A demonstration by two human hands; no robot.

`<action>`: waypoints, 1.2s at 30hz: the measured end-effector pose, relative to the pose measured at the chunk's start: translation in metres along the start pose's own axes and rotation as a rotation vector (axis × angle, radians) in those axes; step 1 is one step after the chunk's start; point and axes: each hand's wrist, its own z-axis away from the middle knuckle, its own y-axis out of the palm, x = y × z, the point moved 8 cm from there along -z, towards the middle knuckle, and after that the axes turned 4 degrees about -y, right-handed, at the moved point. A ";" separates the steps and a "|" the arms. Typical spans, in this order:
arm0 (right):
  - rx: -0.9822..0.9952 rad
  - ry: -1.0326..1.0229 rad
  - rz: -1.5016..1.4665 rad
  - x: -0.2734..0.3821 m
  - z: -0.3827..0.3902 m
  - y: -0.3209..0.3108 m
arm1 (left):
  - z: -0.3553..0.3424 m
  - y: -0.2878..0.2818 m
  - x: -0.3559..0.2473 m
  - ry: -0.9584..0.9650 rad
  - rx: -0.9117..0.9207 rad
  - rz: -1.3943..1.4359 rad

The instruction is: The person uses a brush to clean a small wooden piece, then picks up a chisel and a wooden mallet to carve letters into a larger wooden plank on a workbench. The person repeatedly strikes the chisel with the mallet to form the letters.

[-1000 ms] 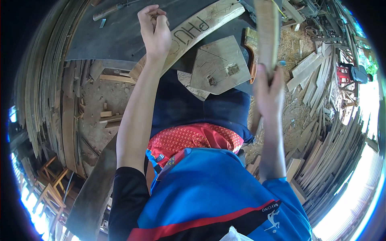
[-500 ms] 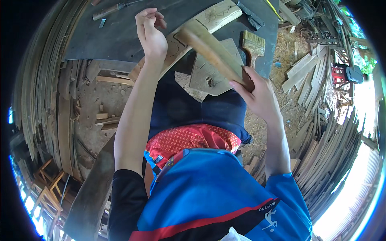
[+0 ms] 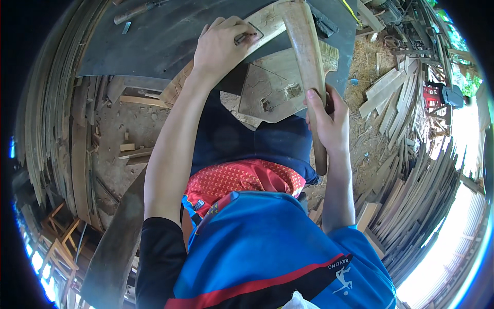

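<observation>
My left hand [image 3: 220, 49] rests on a long curved wooden board [image 3: 270, 21] with drawn or cut lines on it. Its fingers are closed around a short dark metal tool [image 3: 241, 38], perhaps a carving chisel; most of it is hidden. My right hand [image 3: 329, 116] grips a thick wooden mallet, club-shaped [image 3: 303, 44], by its narrower end. The mallet's wide end stands over the board's right part, apart from the dark tool. Between my arms lies a flat, angular wooden block [image 3: 275, 85] with a knot and a worn hollow.
The board lies on a dark table top [image 3: 154, 46]. A wide brush [image 3: 330, 54] is partly hidden behind the mallet, with a black object [image 3: 324, 24] beyond it. A wooden-handled tool [image 3: 133, 13] lies far left. Stacked planks [image 3: 422, 195] stand at both sides.
My left hand has come down right onto the board and now shows a dark tool in its fingers. My right hand has swung the mallet's wide end to the right and away from me.
</observation>
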 end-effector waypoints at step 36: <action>0.001 -0.344 0.497 0.034 0.014 0.005 | 0.004 0.006 0.021 -0.061 -0.012 0.057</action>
